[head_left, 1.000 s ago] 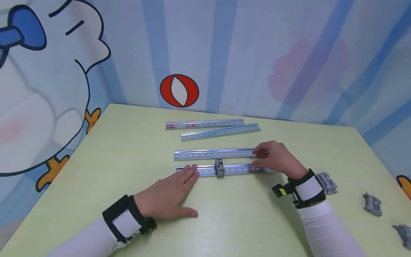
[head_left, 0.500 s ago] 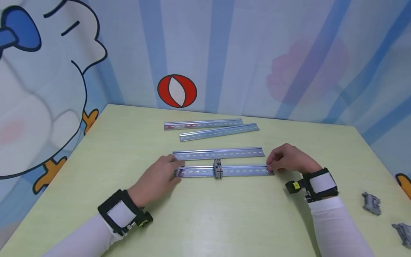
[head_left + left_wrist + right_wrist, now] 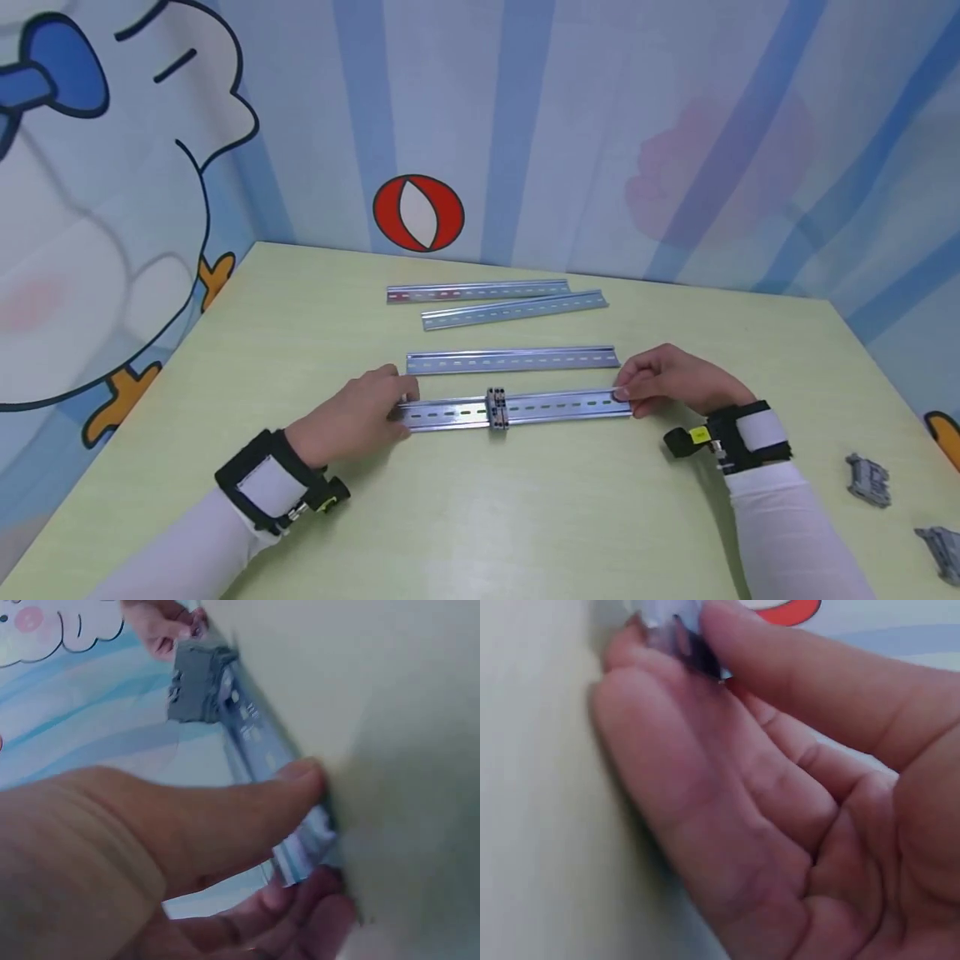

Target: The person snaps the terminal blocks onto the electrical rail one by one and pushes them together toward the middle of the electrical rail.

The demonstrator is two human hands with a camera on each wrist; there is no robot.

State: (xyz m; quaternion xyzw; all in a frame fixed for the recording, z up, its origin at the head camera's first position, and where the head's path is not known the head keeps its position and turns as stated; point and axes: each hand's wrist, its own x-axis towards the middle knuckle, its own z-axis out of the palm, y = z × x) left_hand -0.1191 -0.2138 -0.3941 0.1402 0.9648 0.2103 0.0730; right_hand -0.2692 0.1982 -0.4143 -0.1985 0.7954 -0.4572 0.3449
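Pale table (image 3: 480,517) is meeting striped wall (image 3: 517,108). Left hand (image 3: 352,417) and right hand (image 3: 678,379) are gripping block-carrying rail (image 3: 566,407) by its ends, now holding it farther in front of nearest bare rail (image 3: 512,361) than before.

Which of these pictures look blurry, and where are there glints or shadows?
Head view: fairly sharp, with glints along the held rail and a soft shadow beside the right sleeve; left wrist view: soft, the edges of the gray block smeared; right wrist view: also soft, the table a pale blur.
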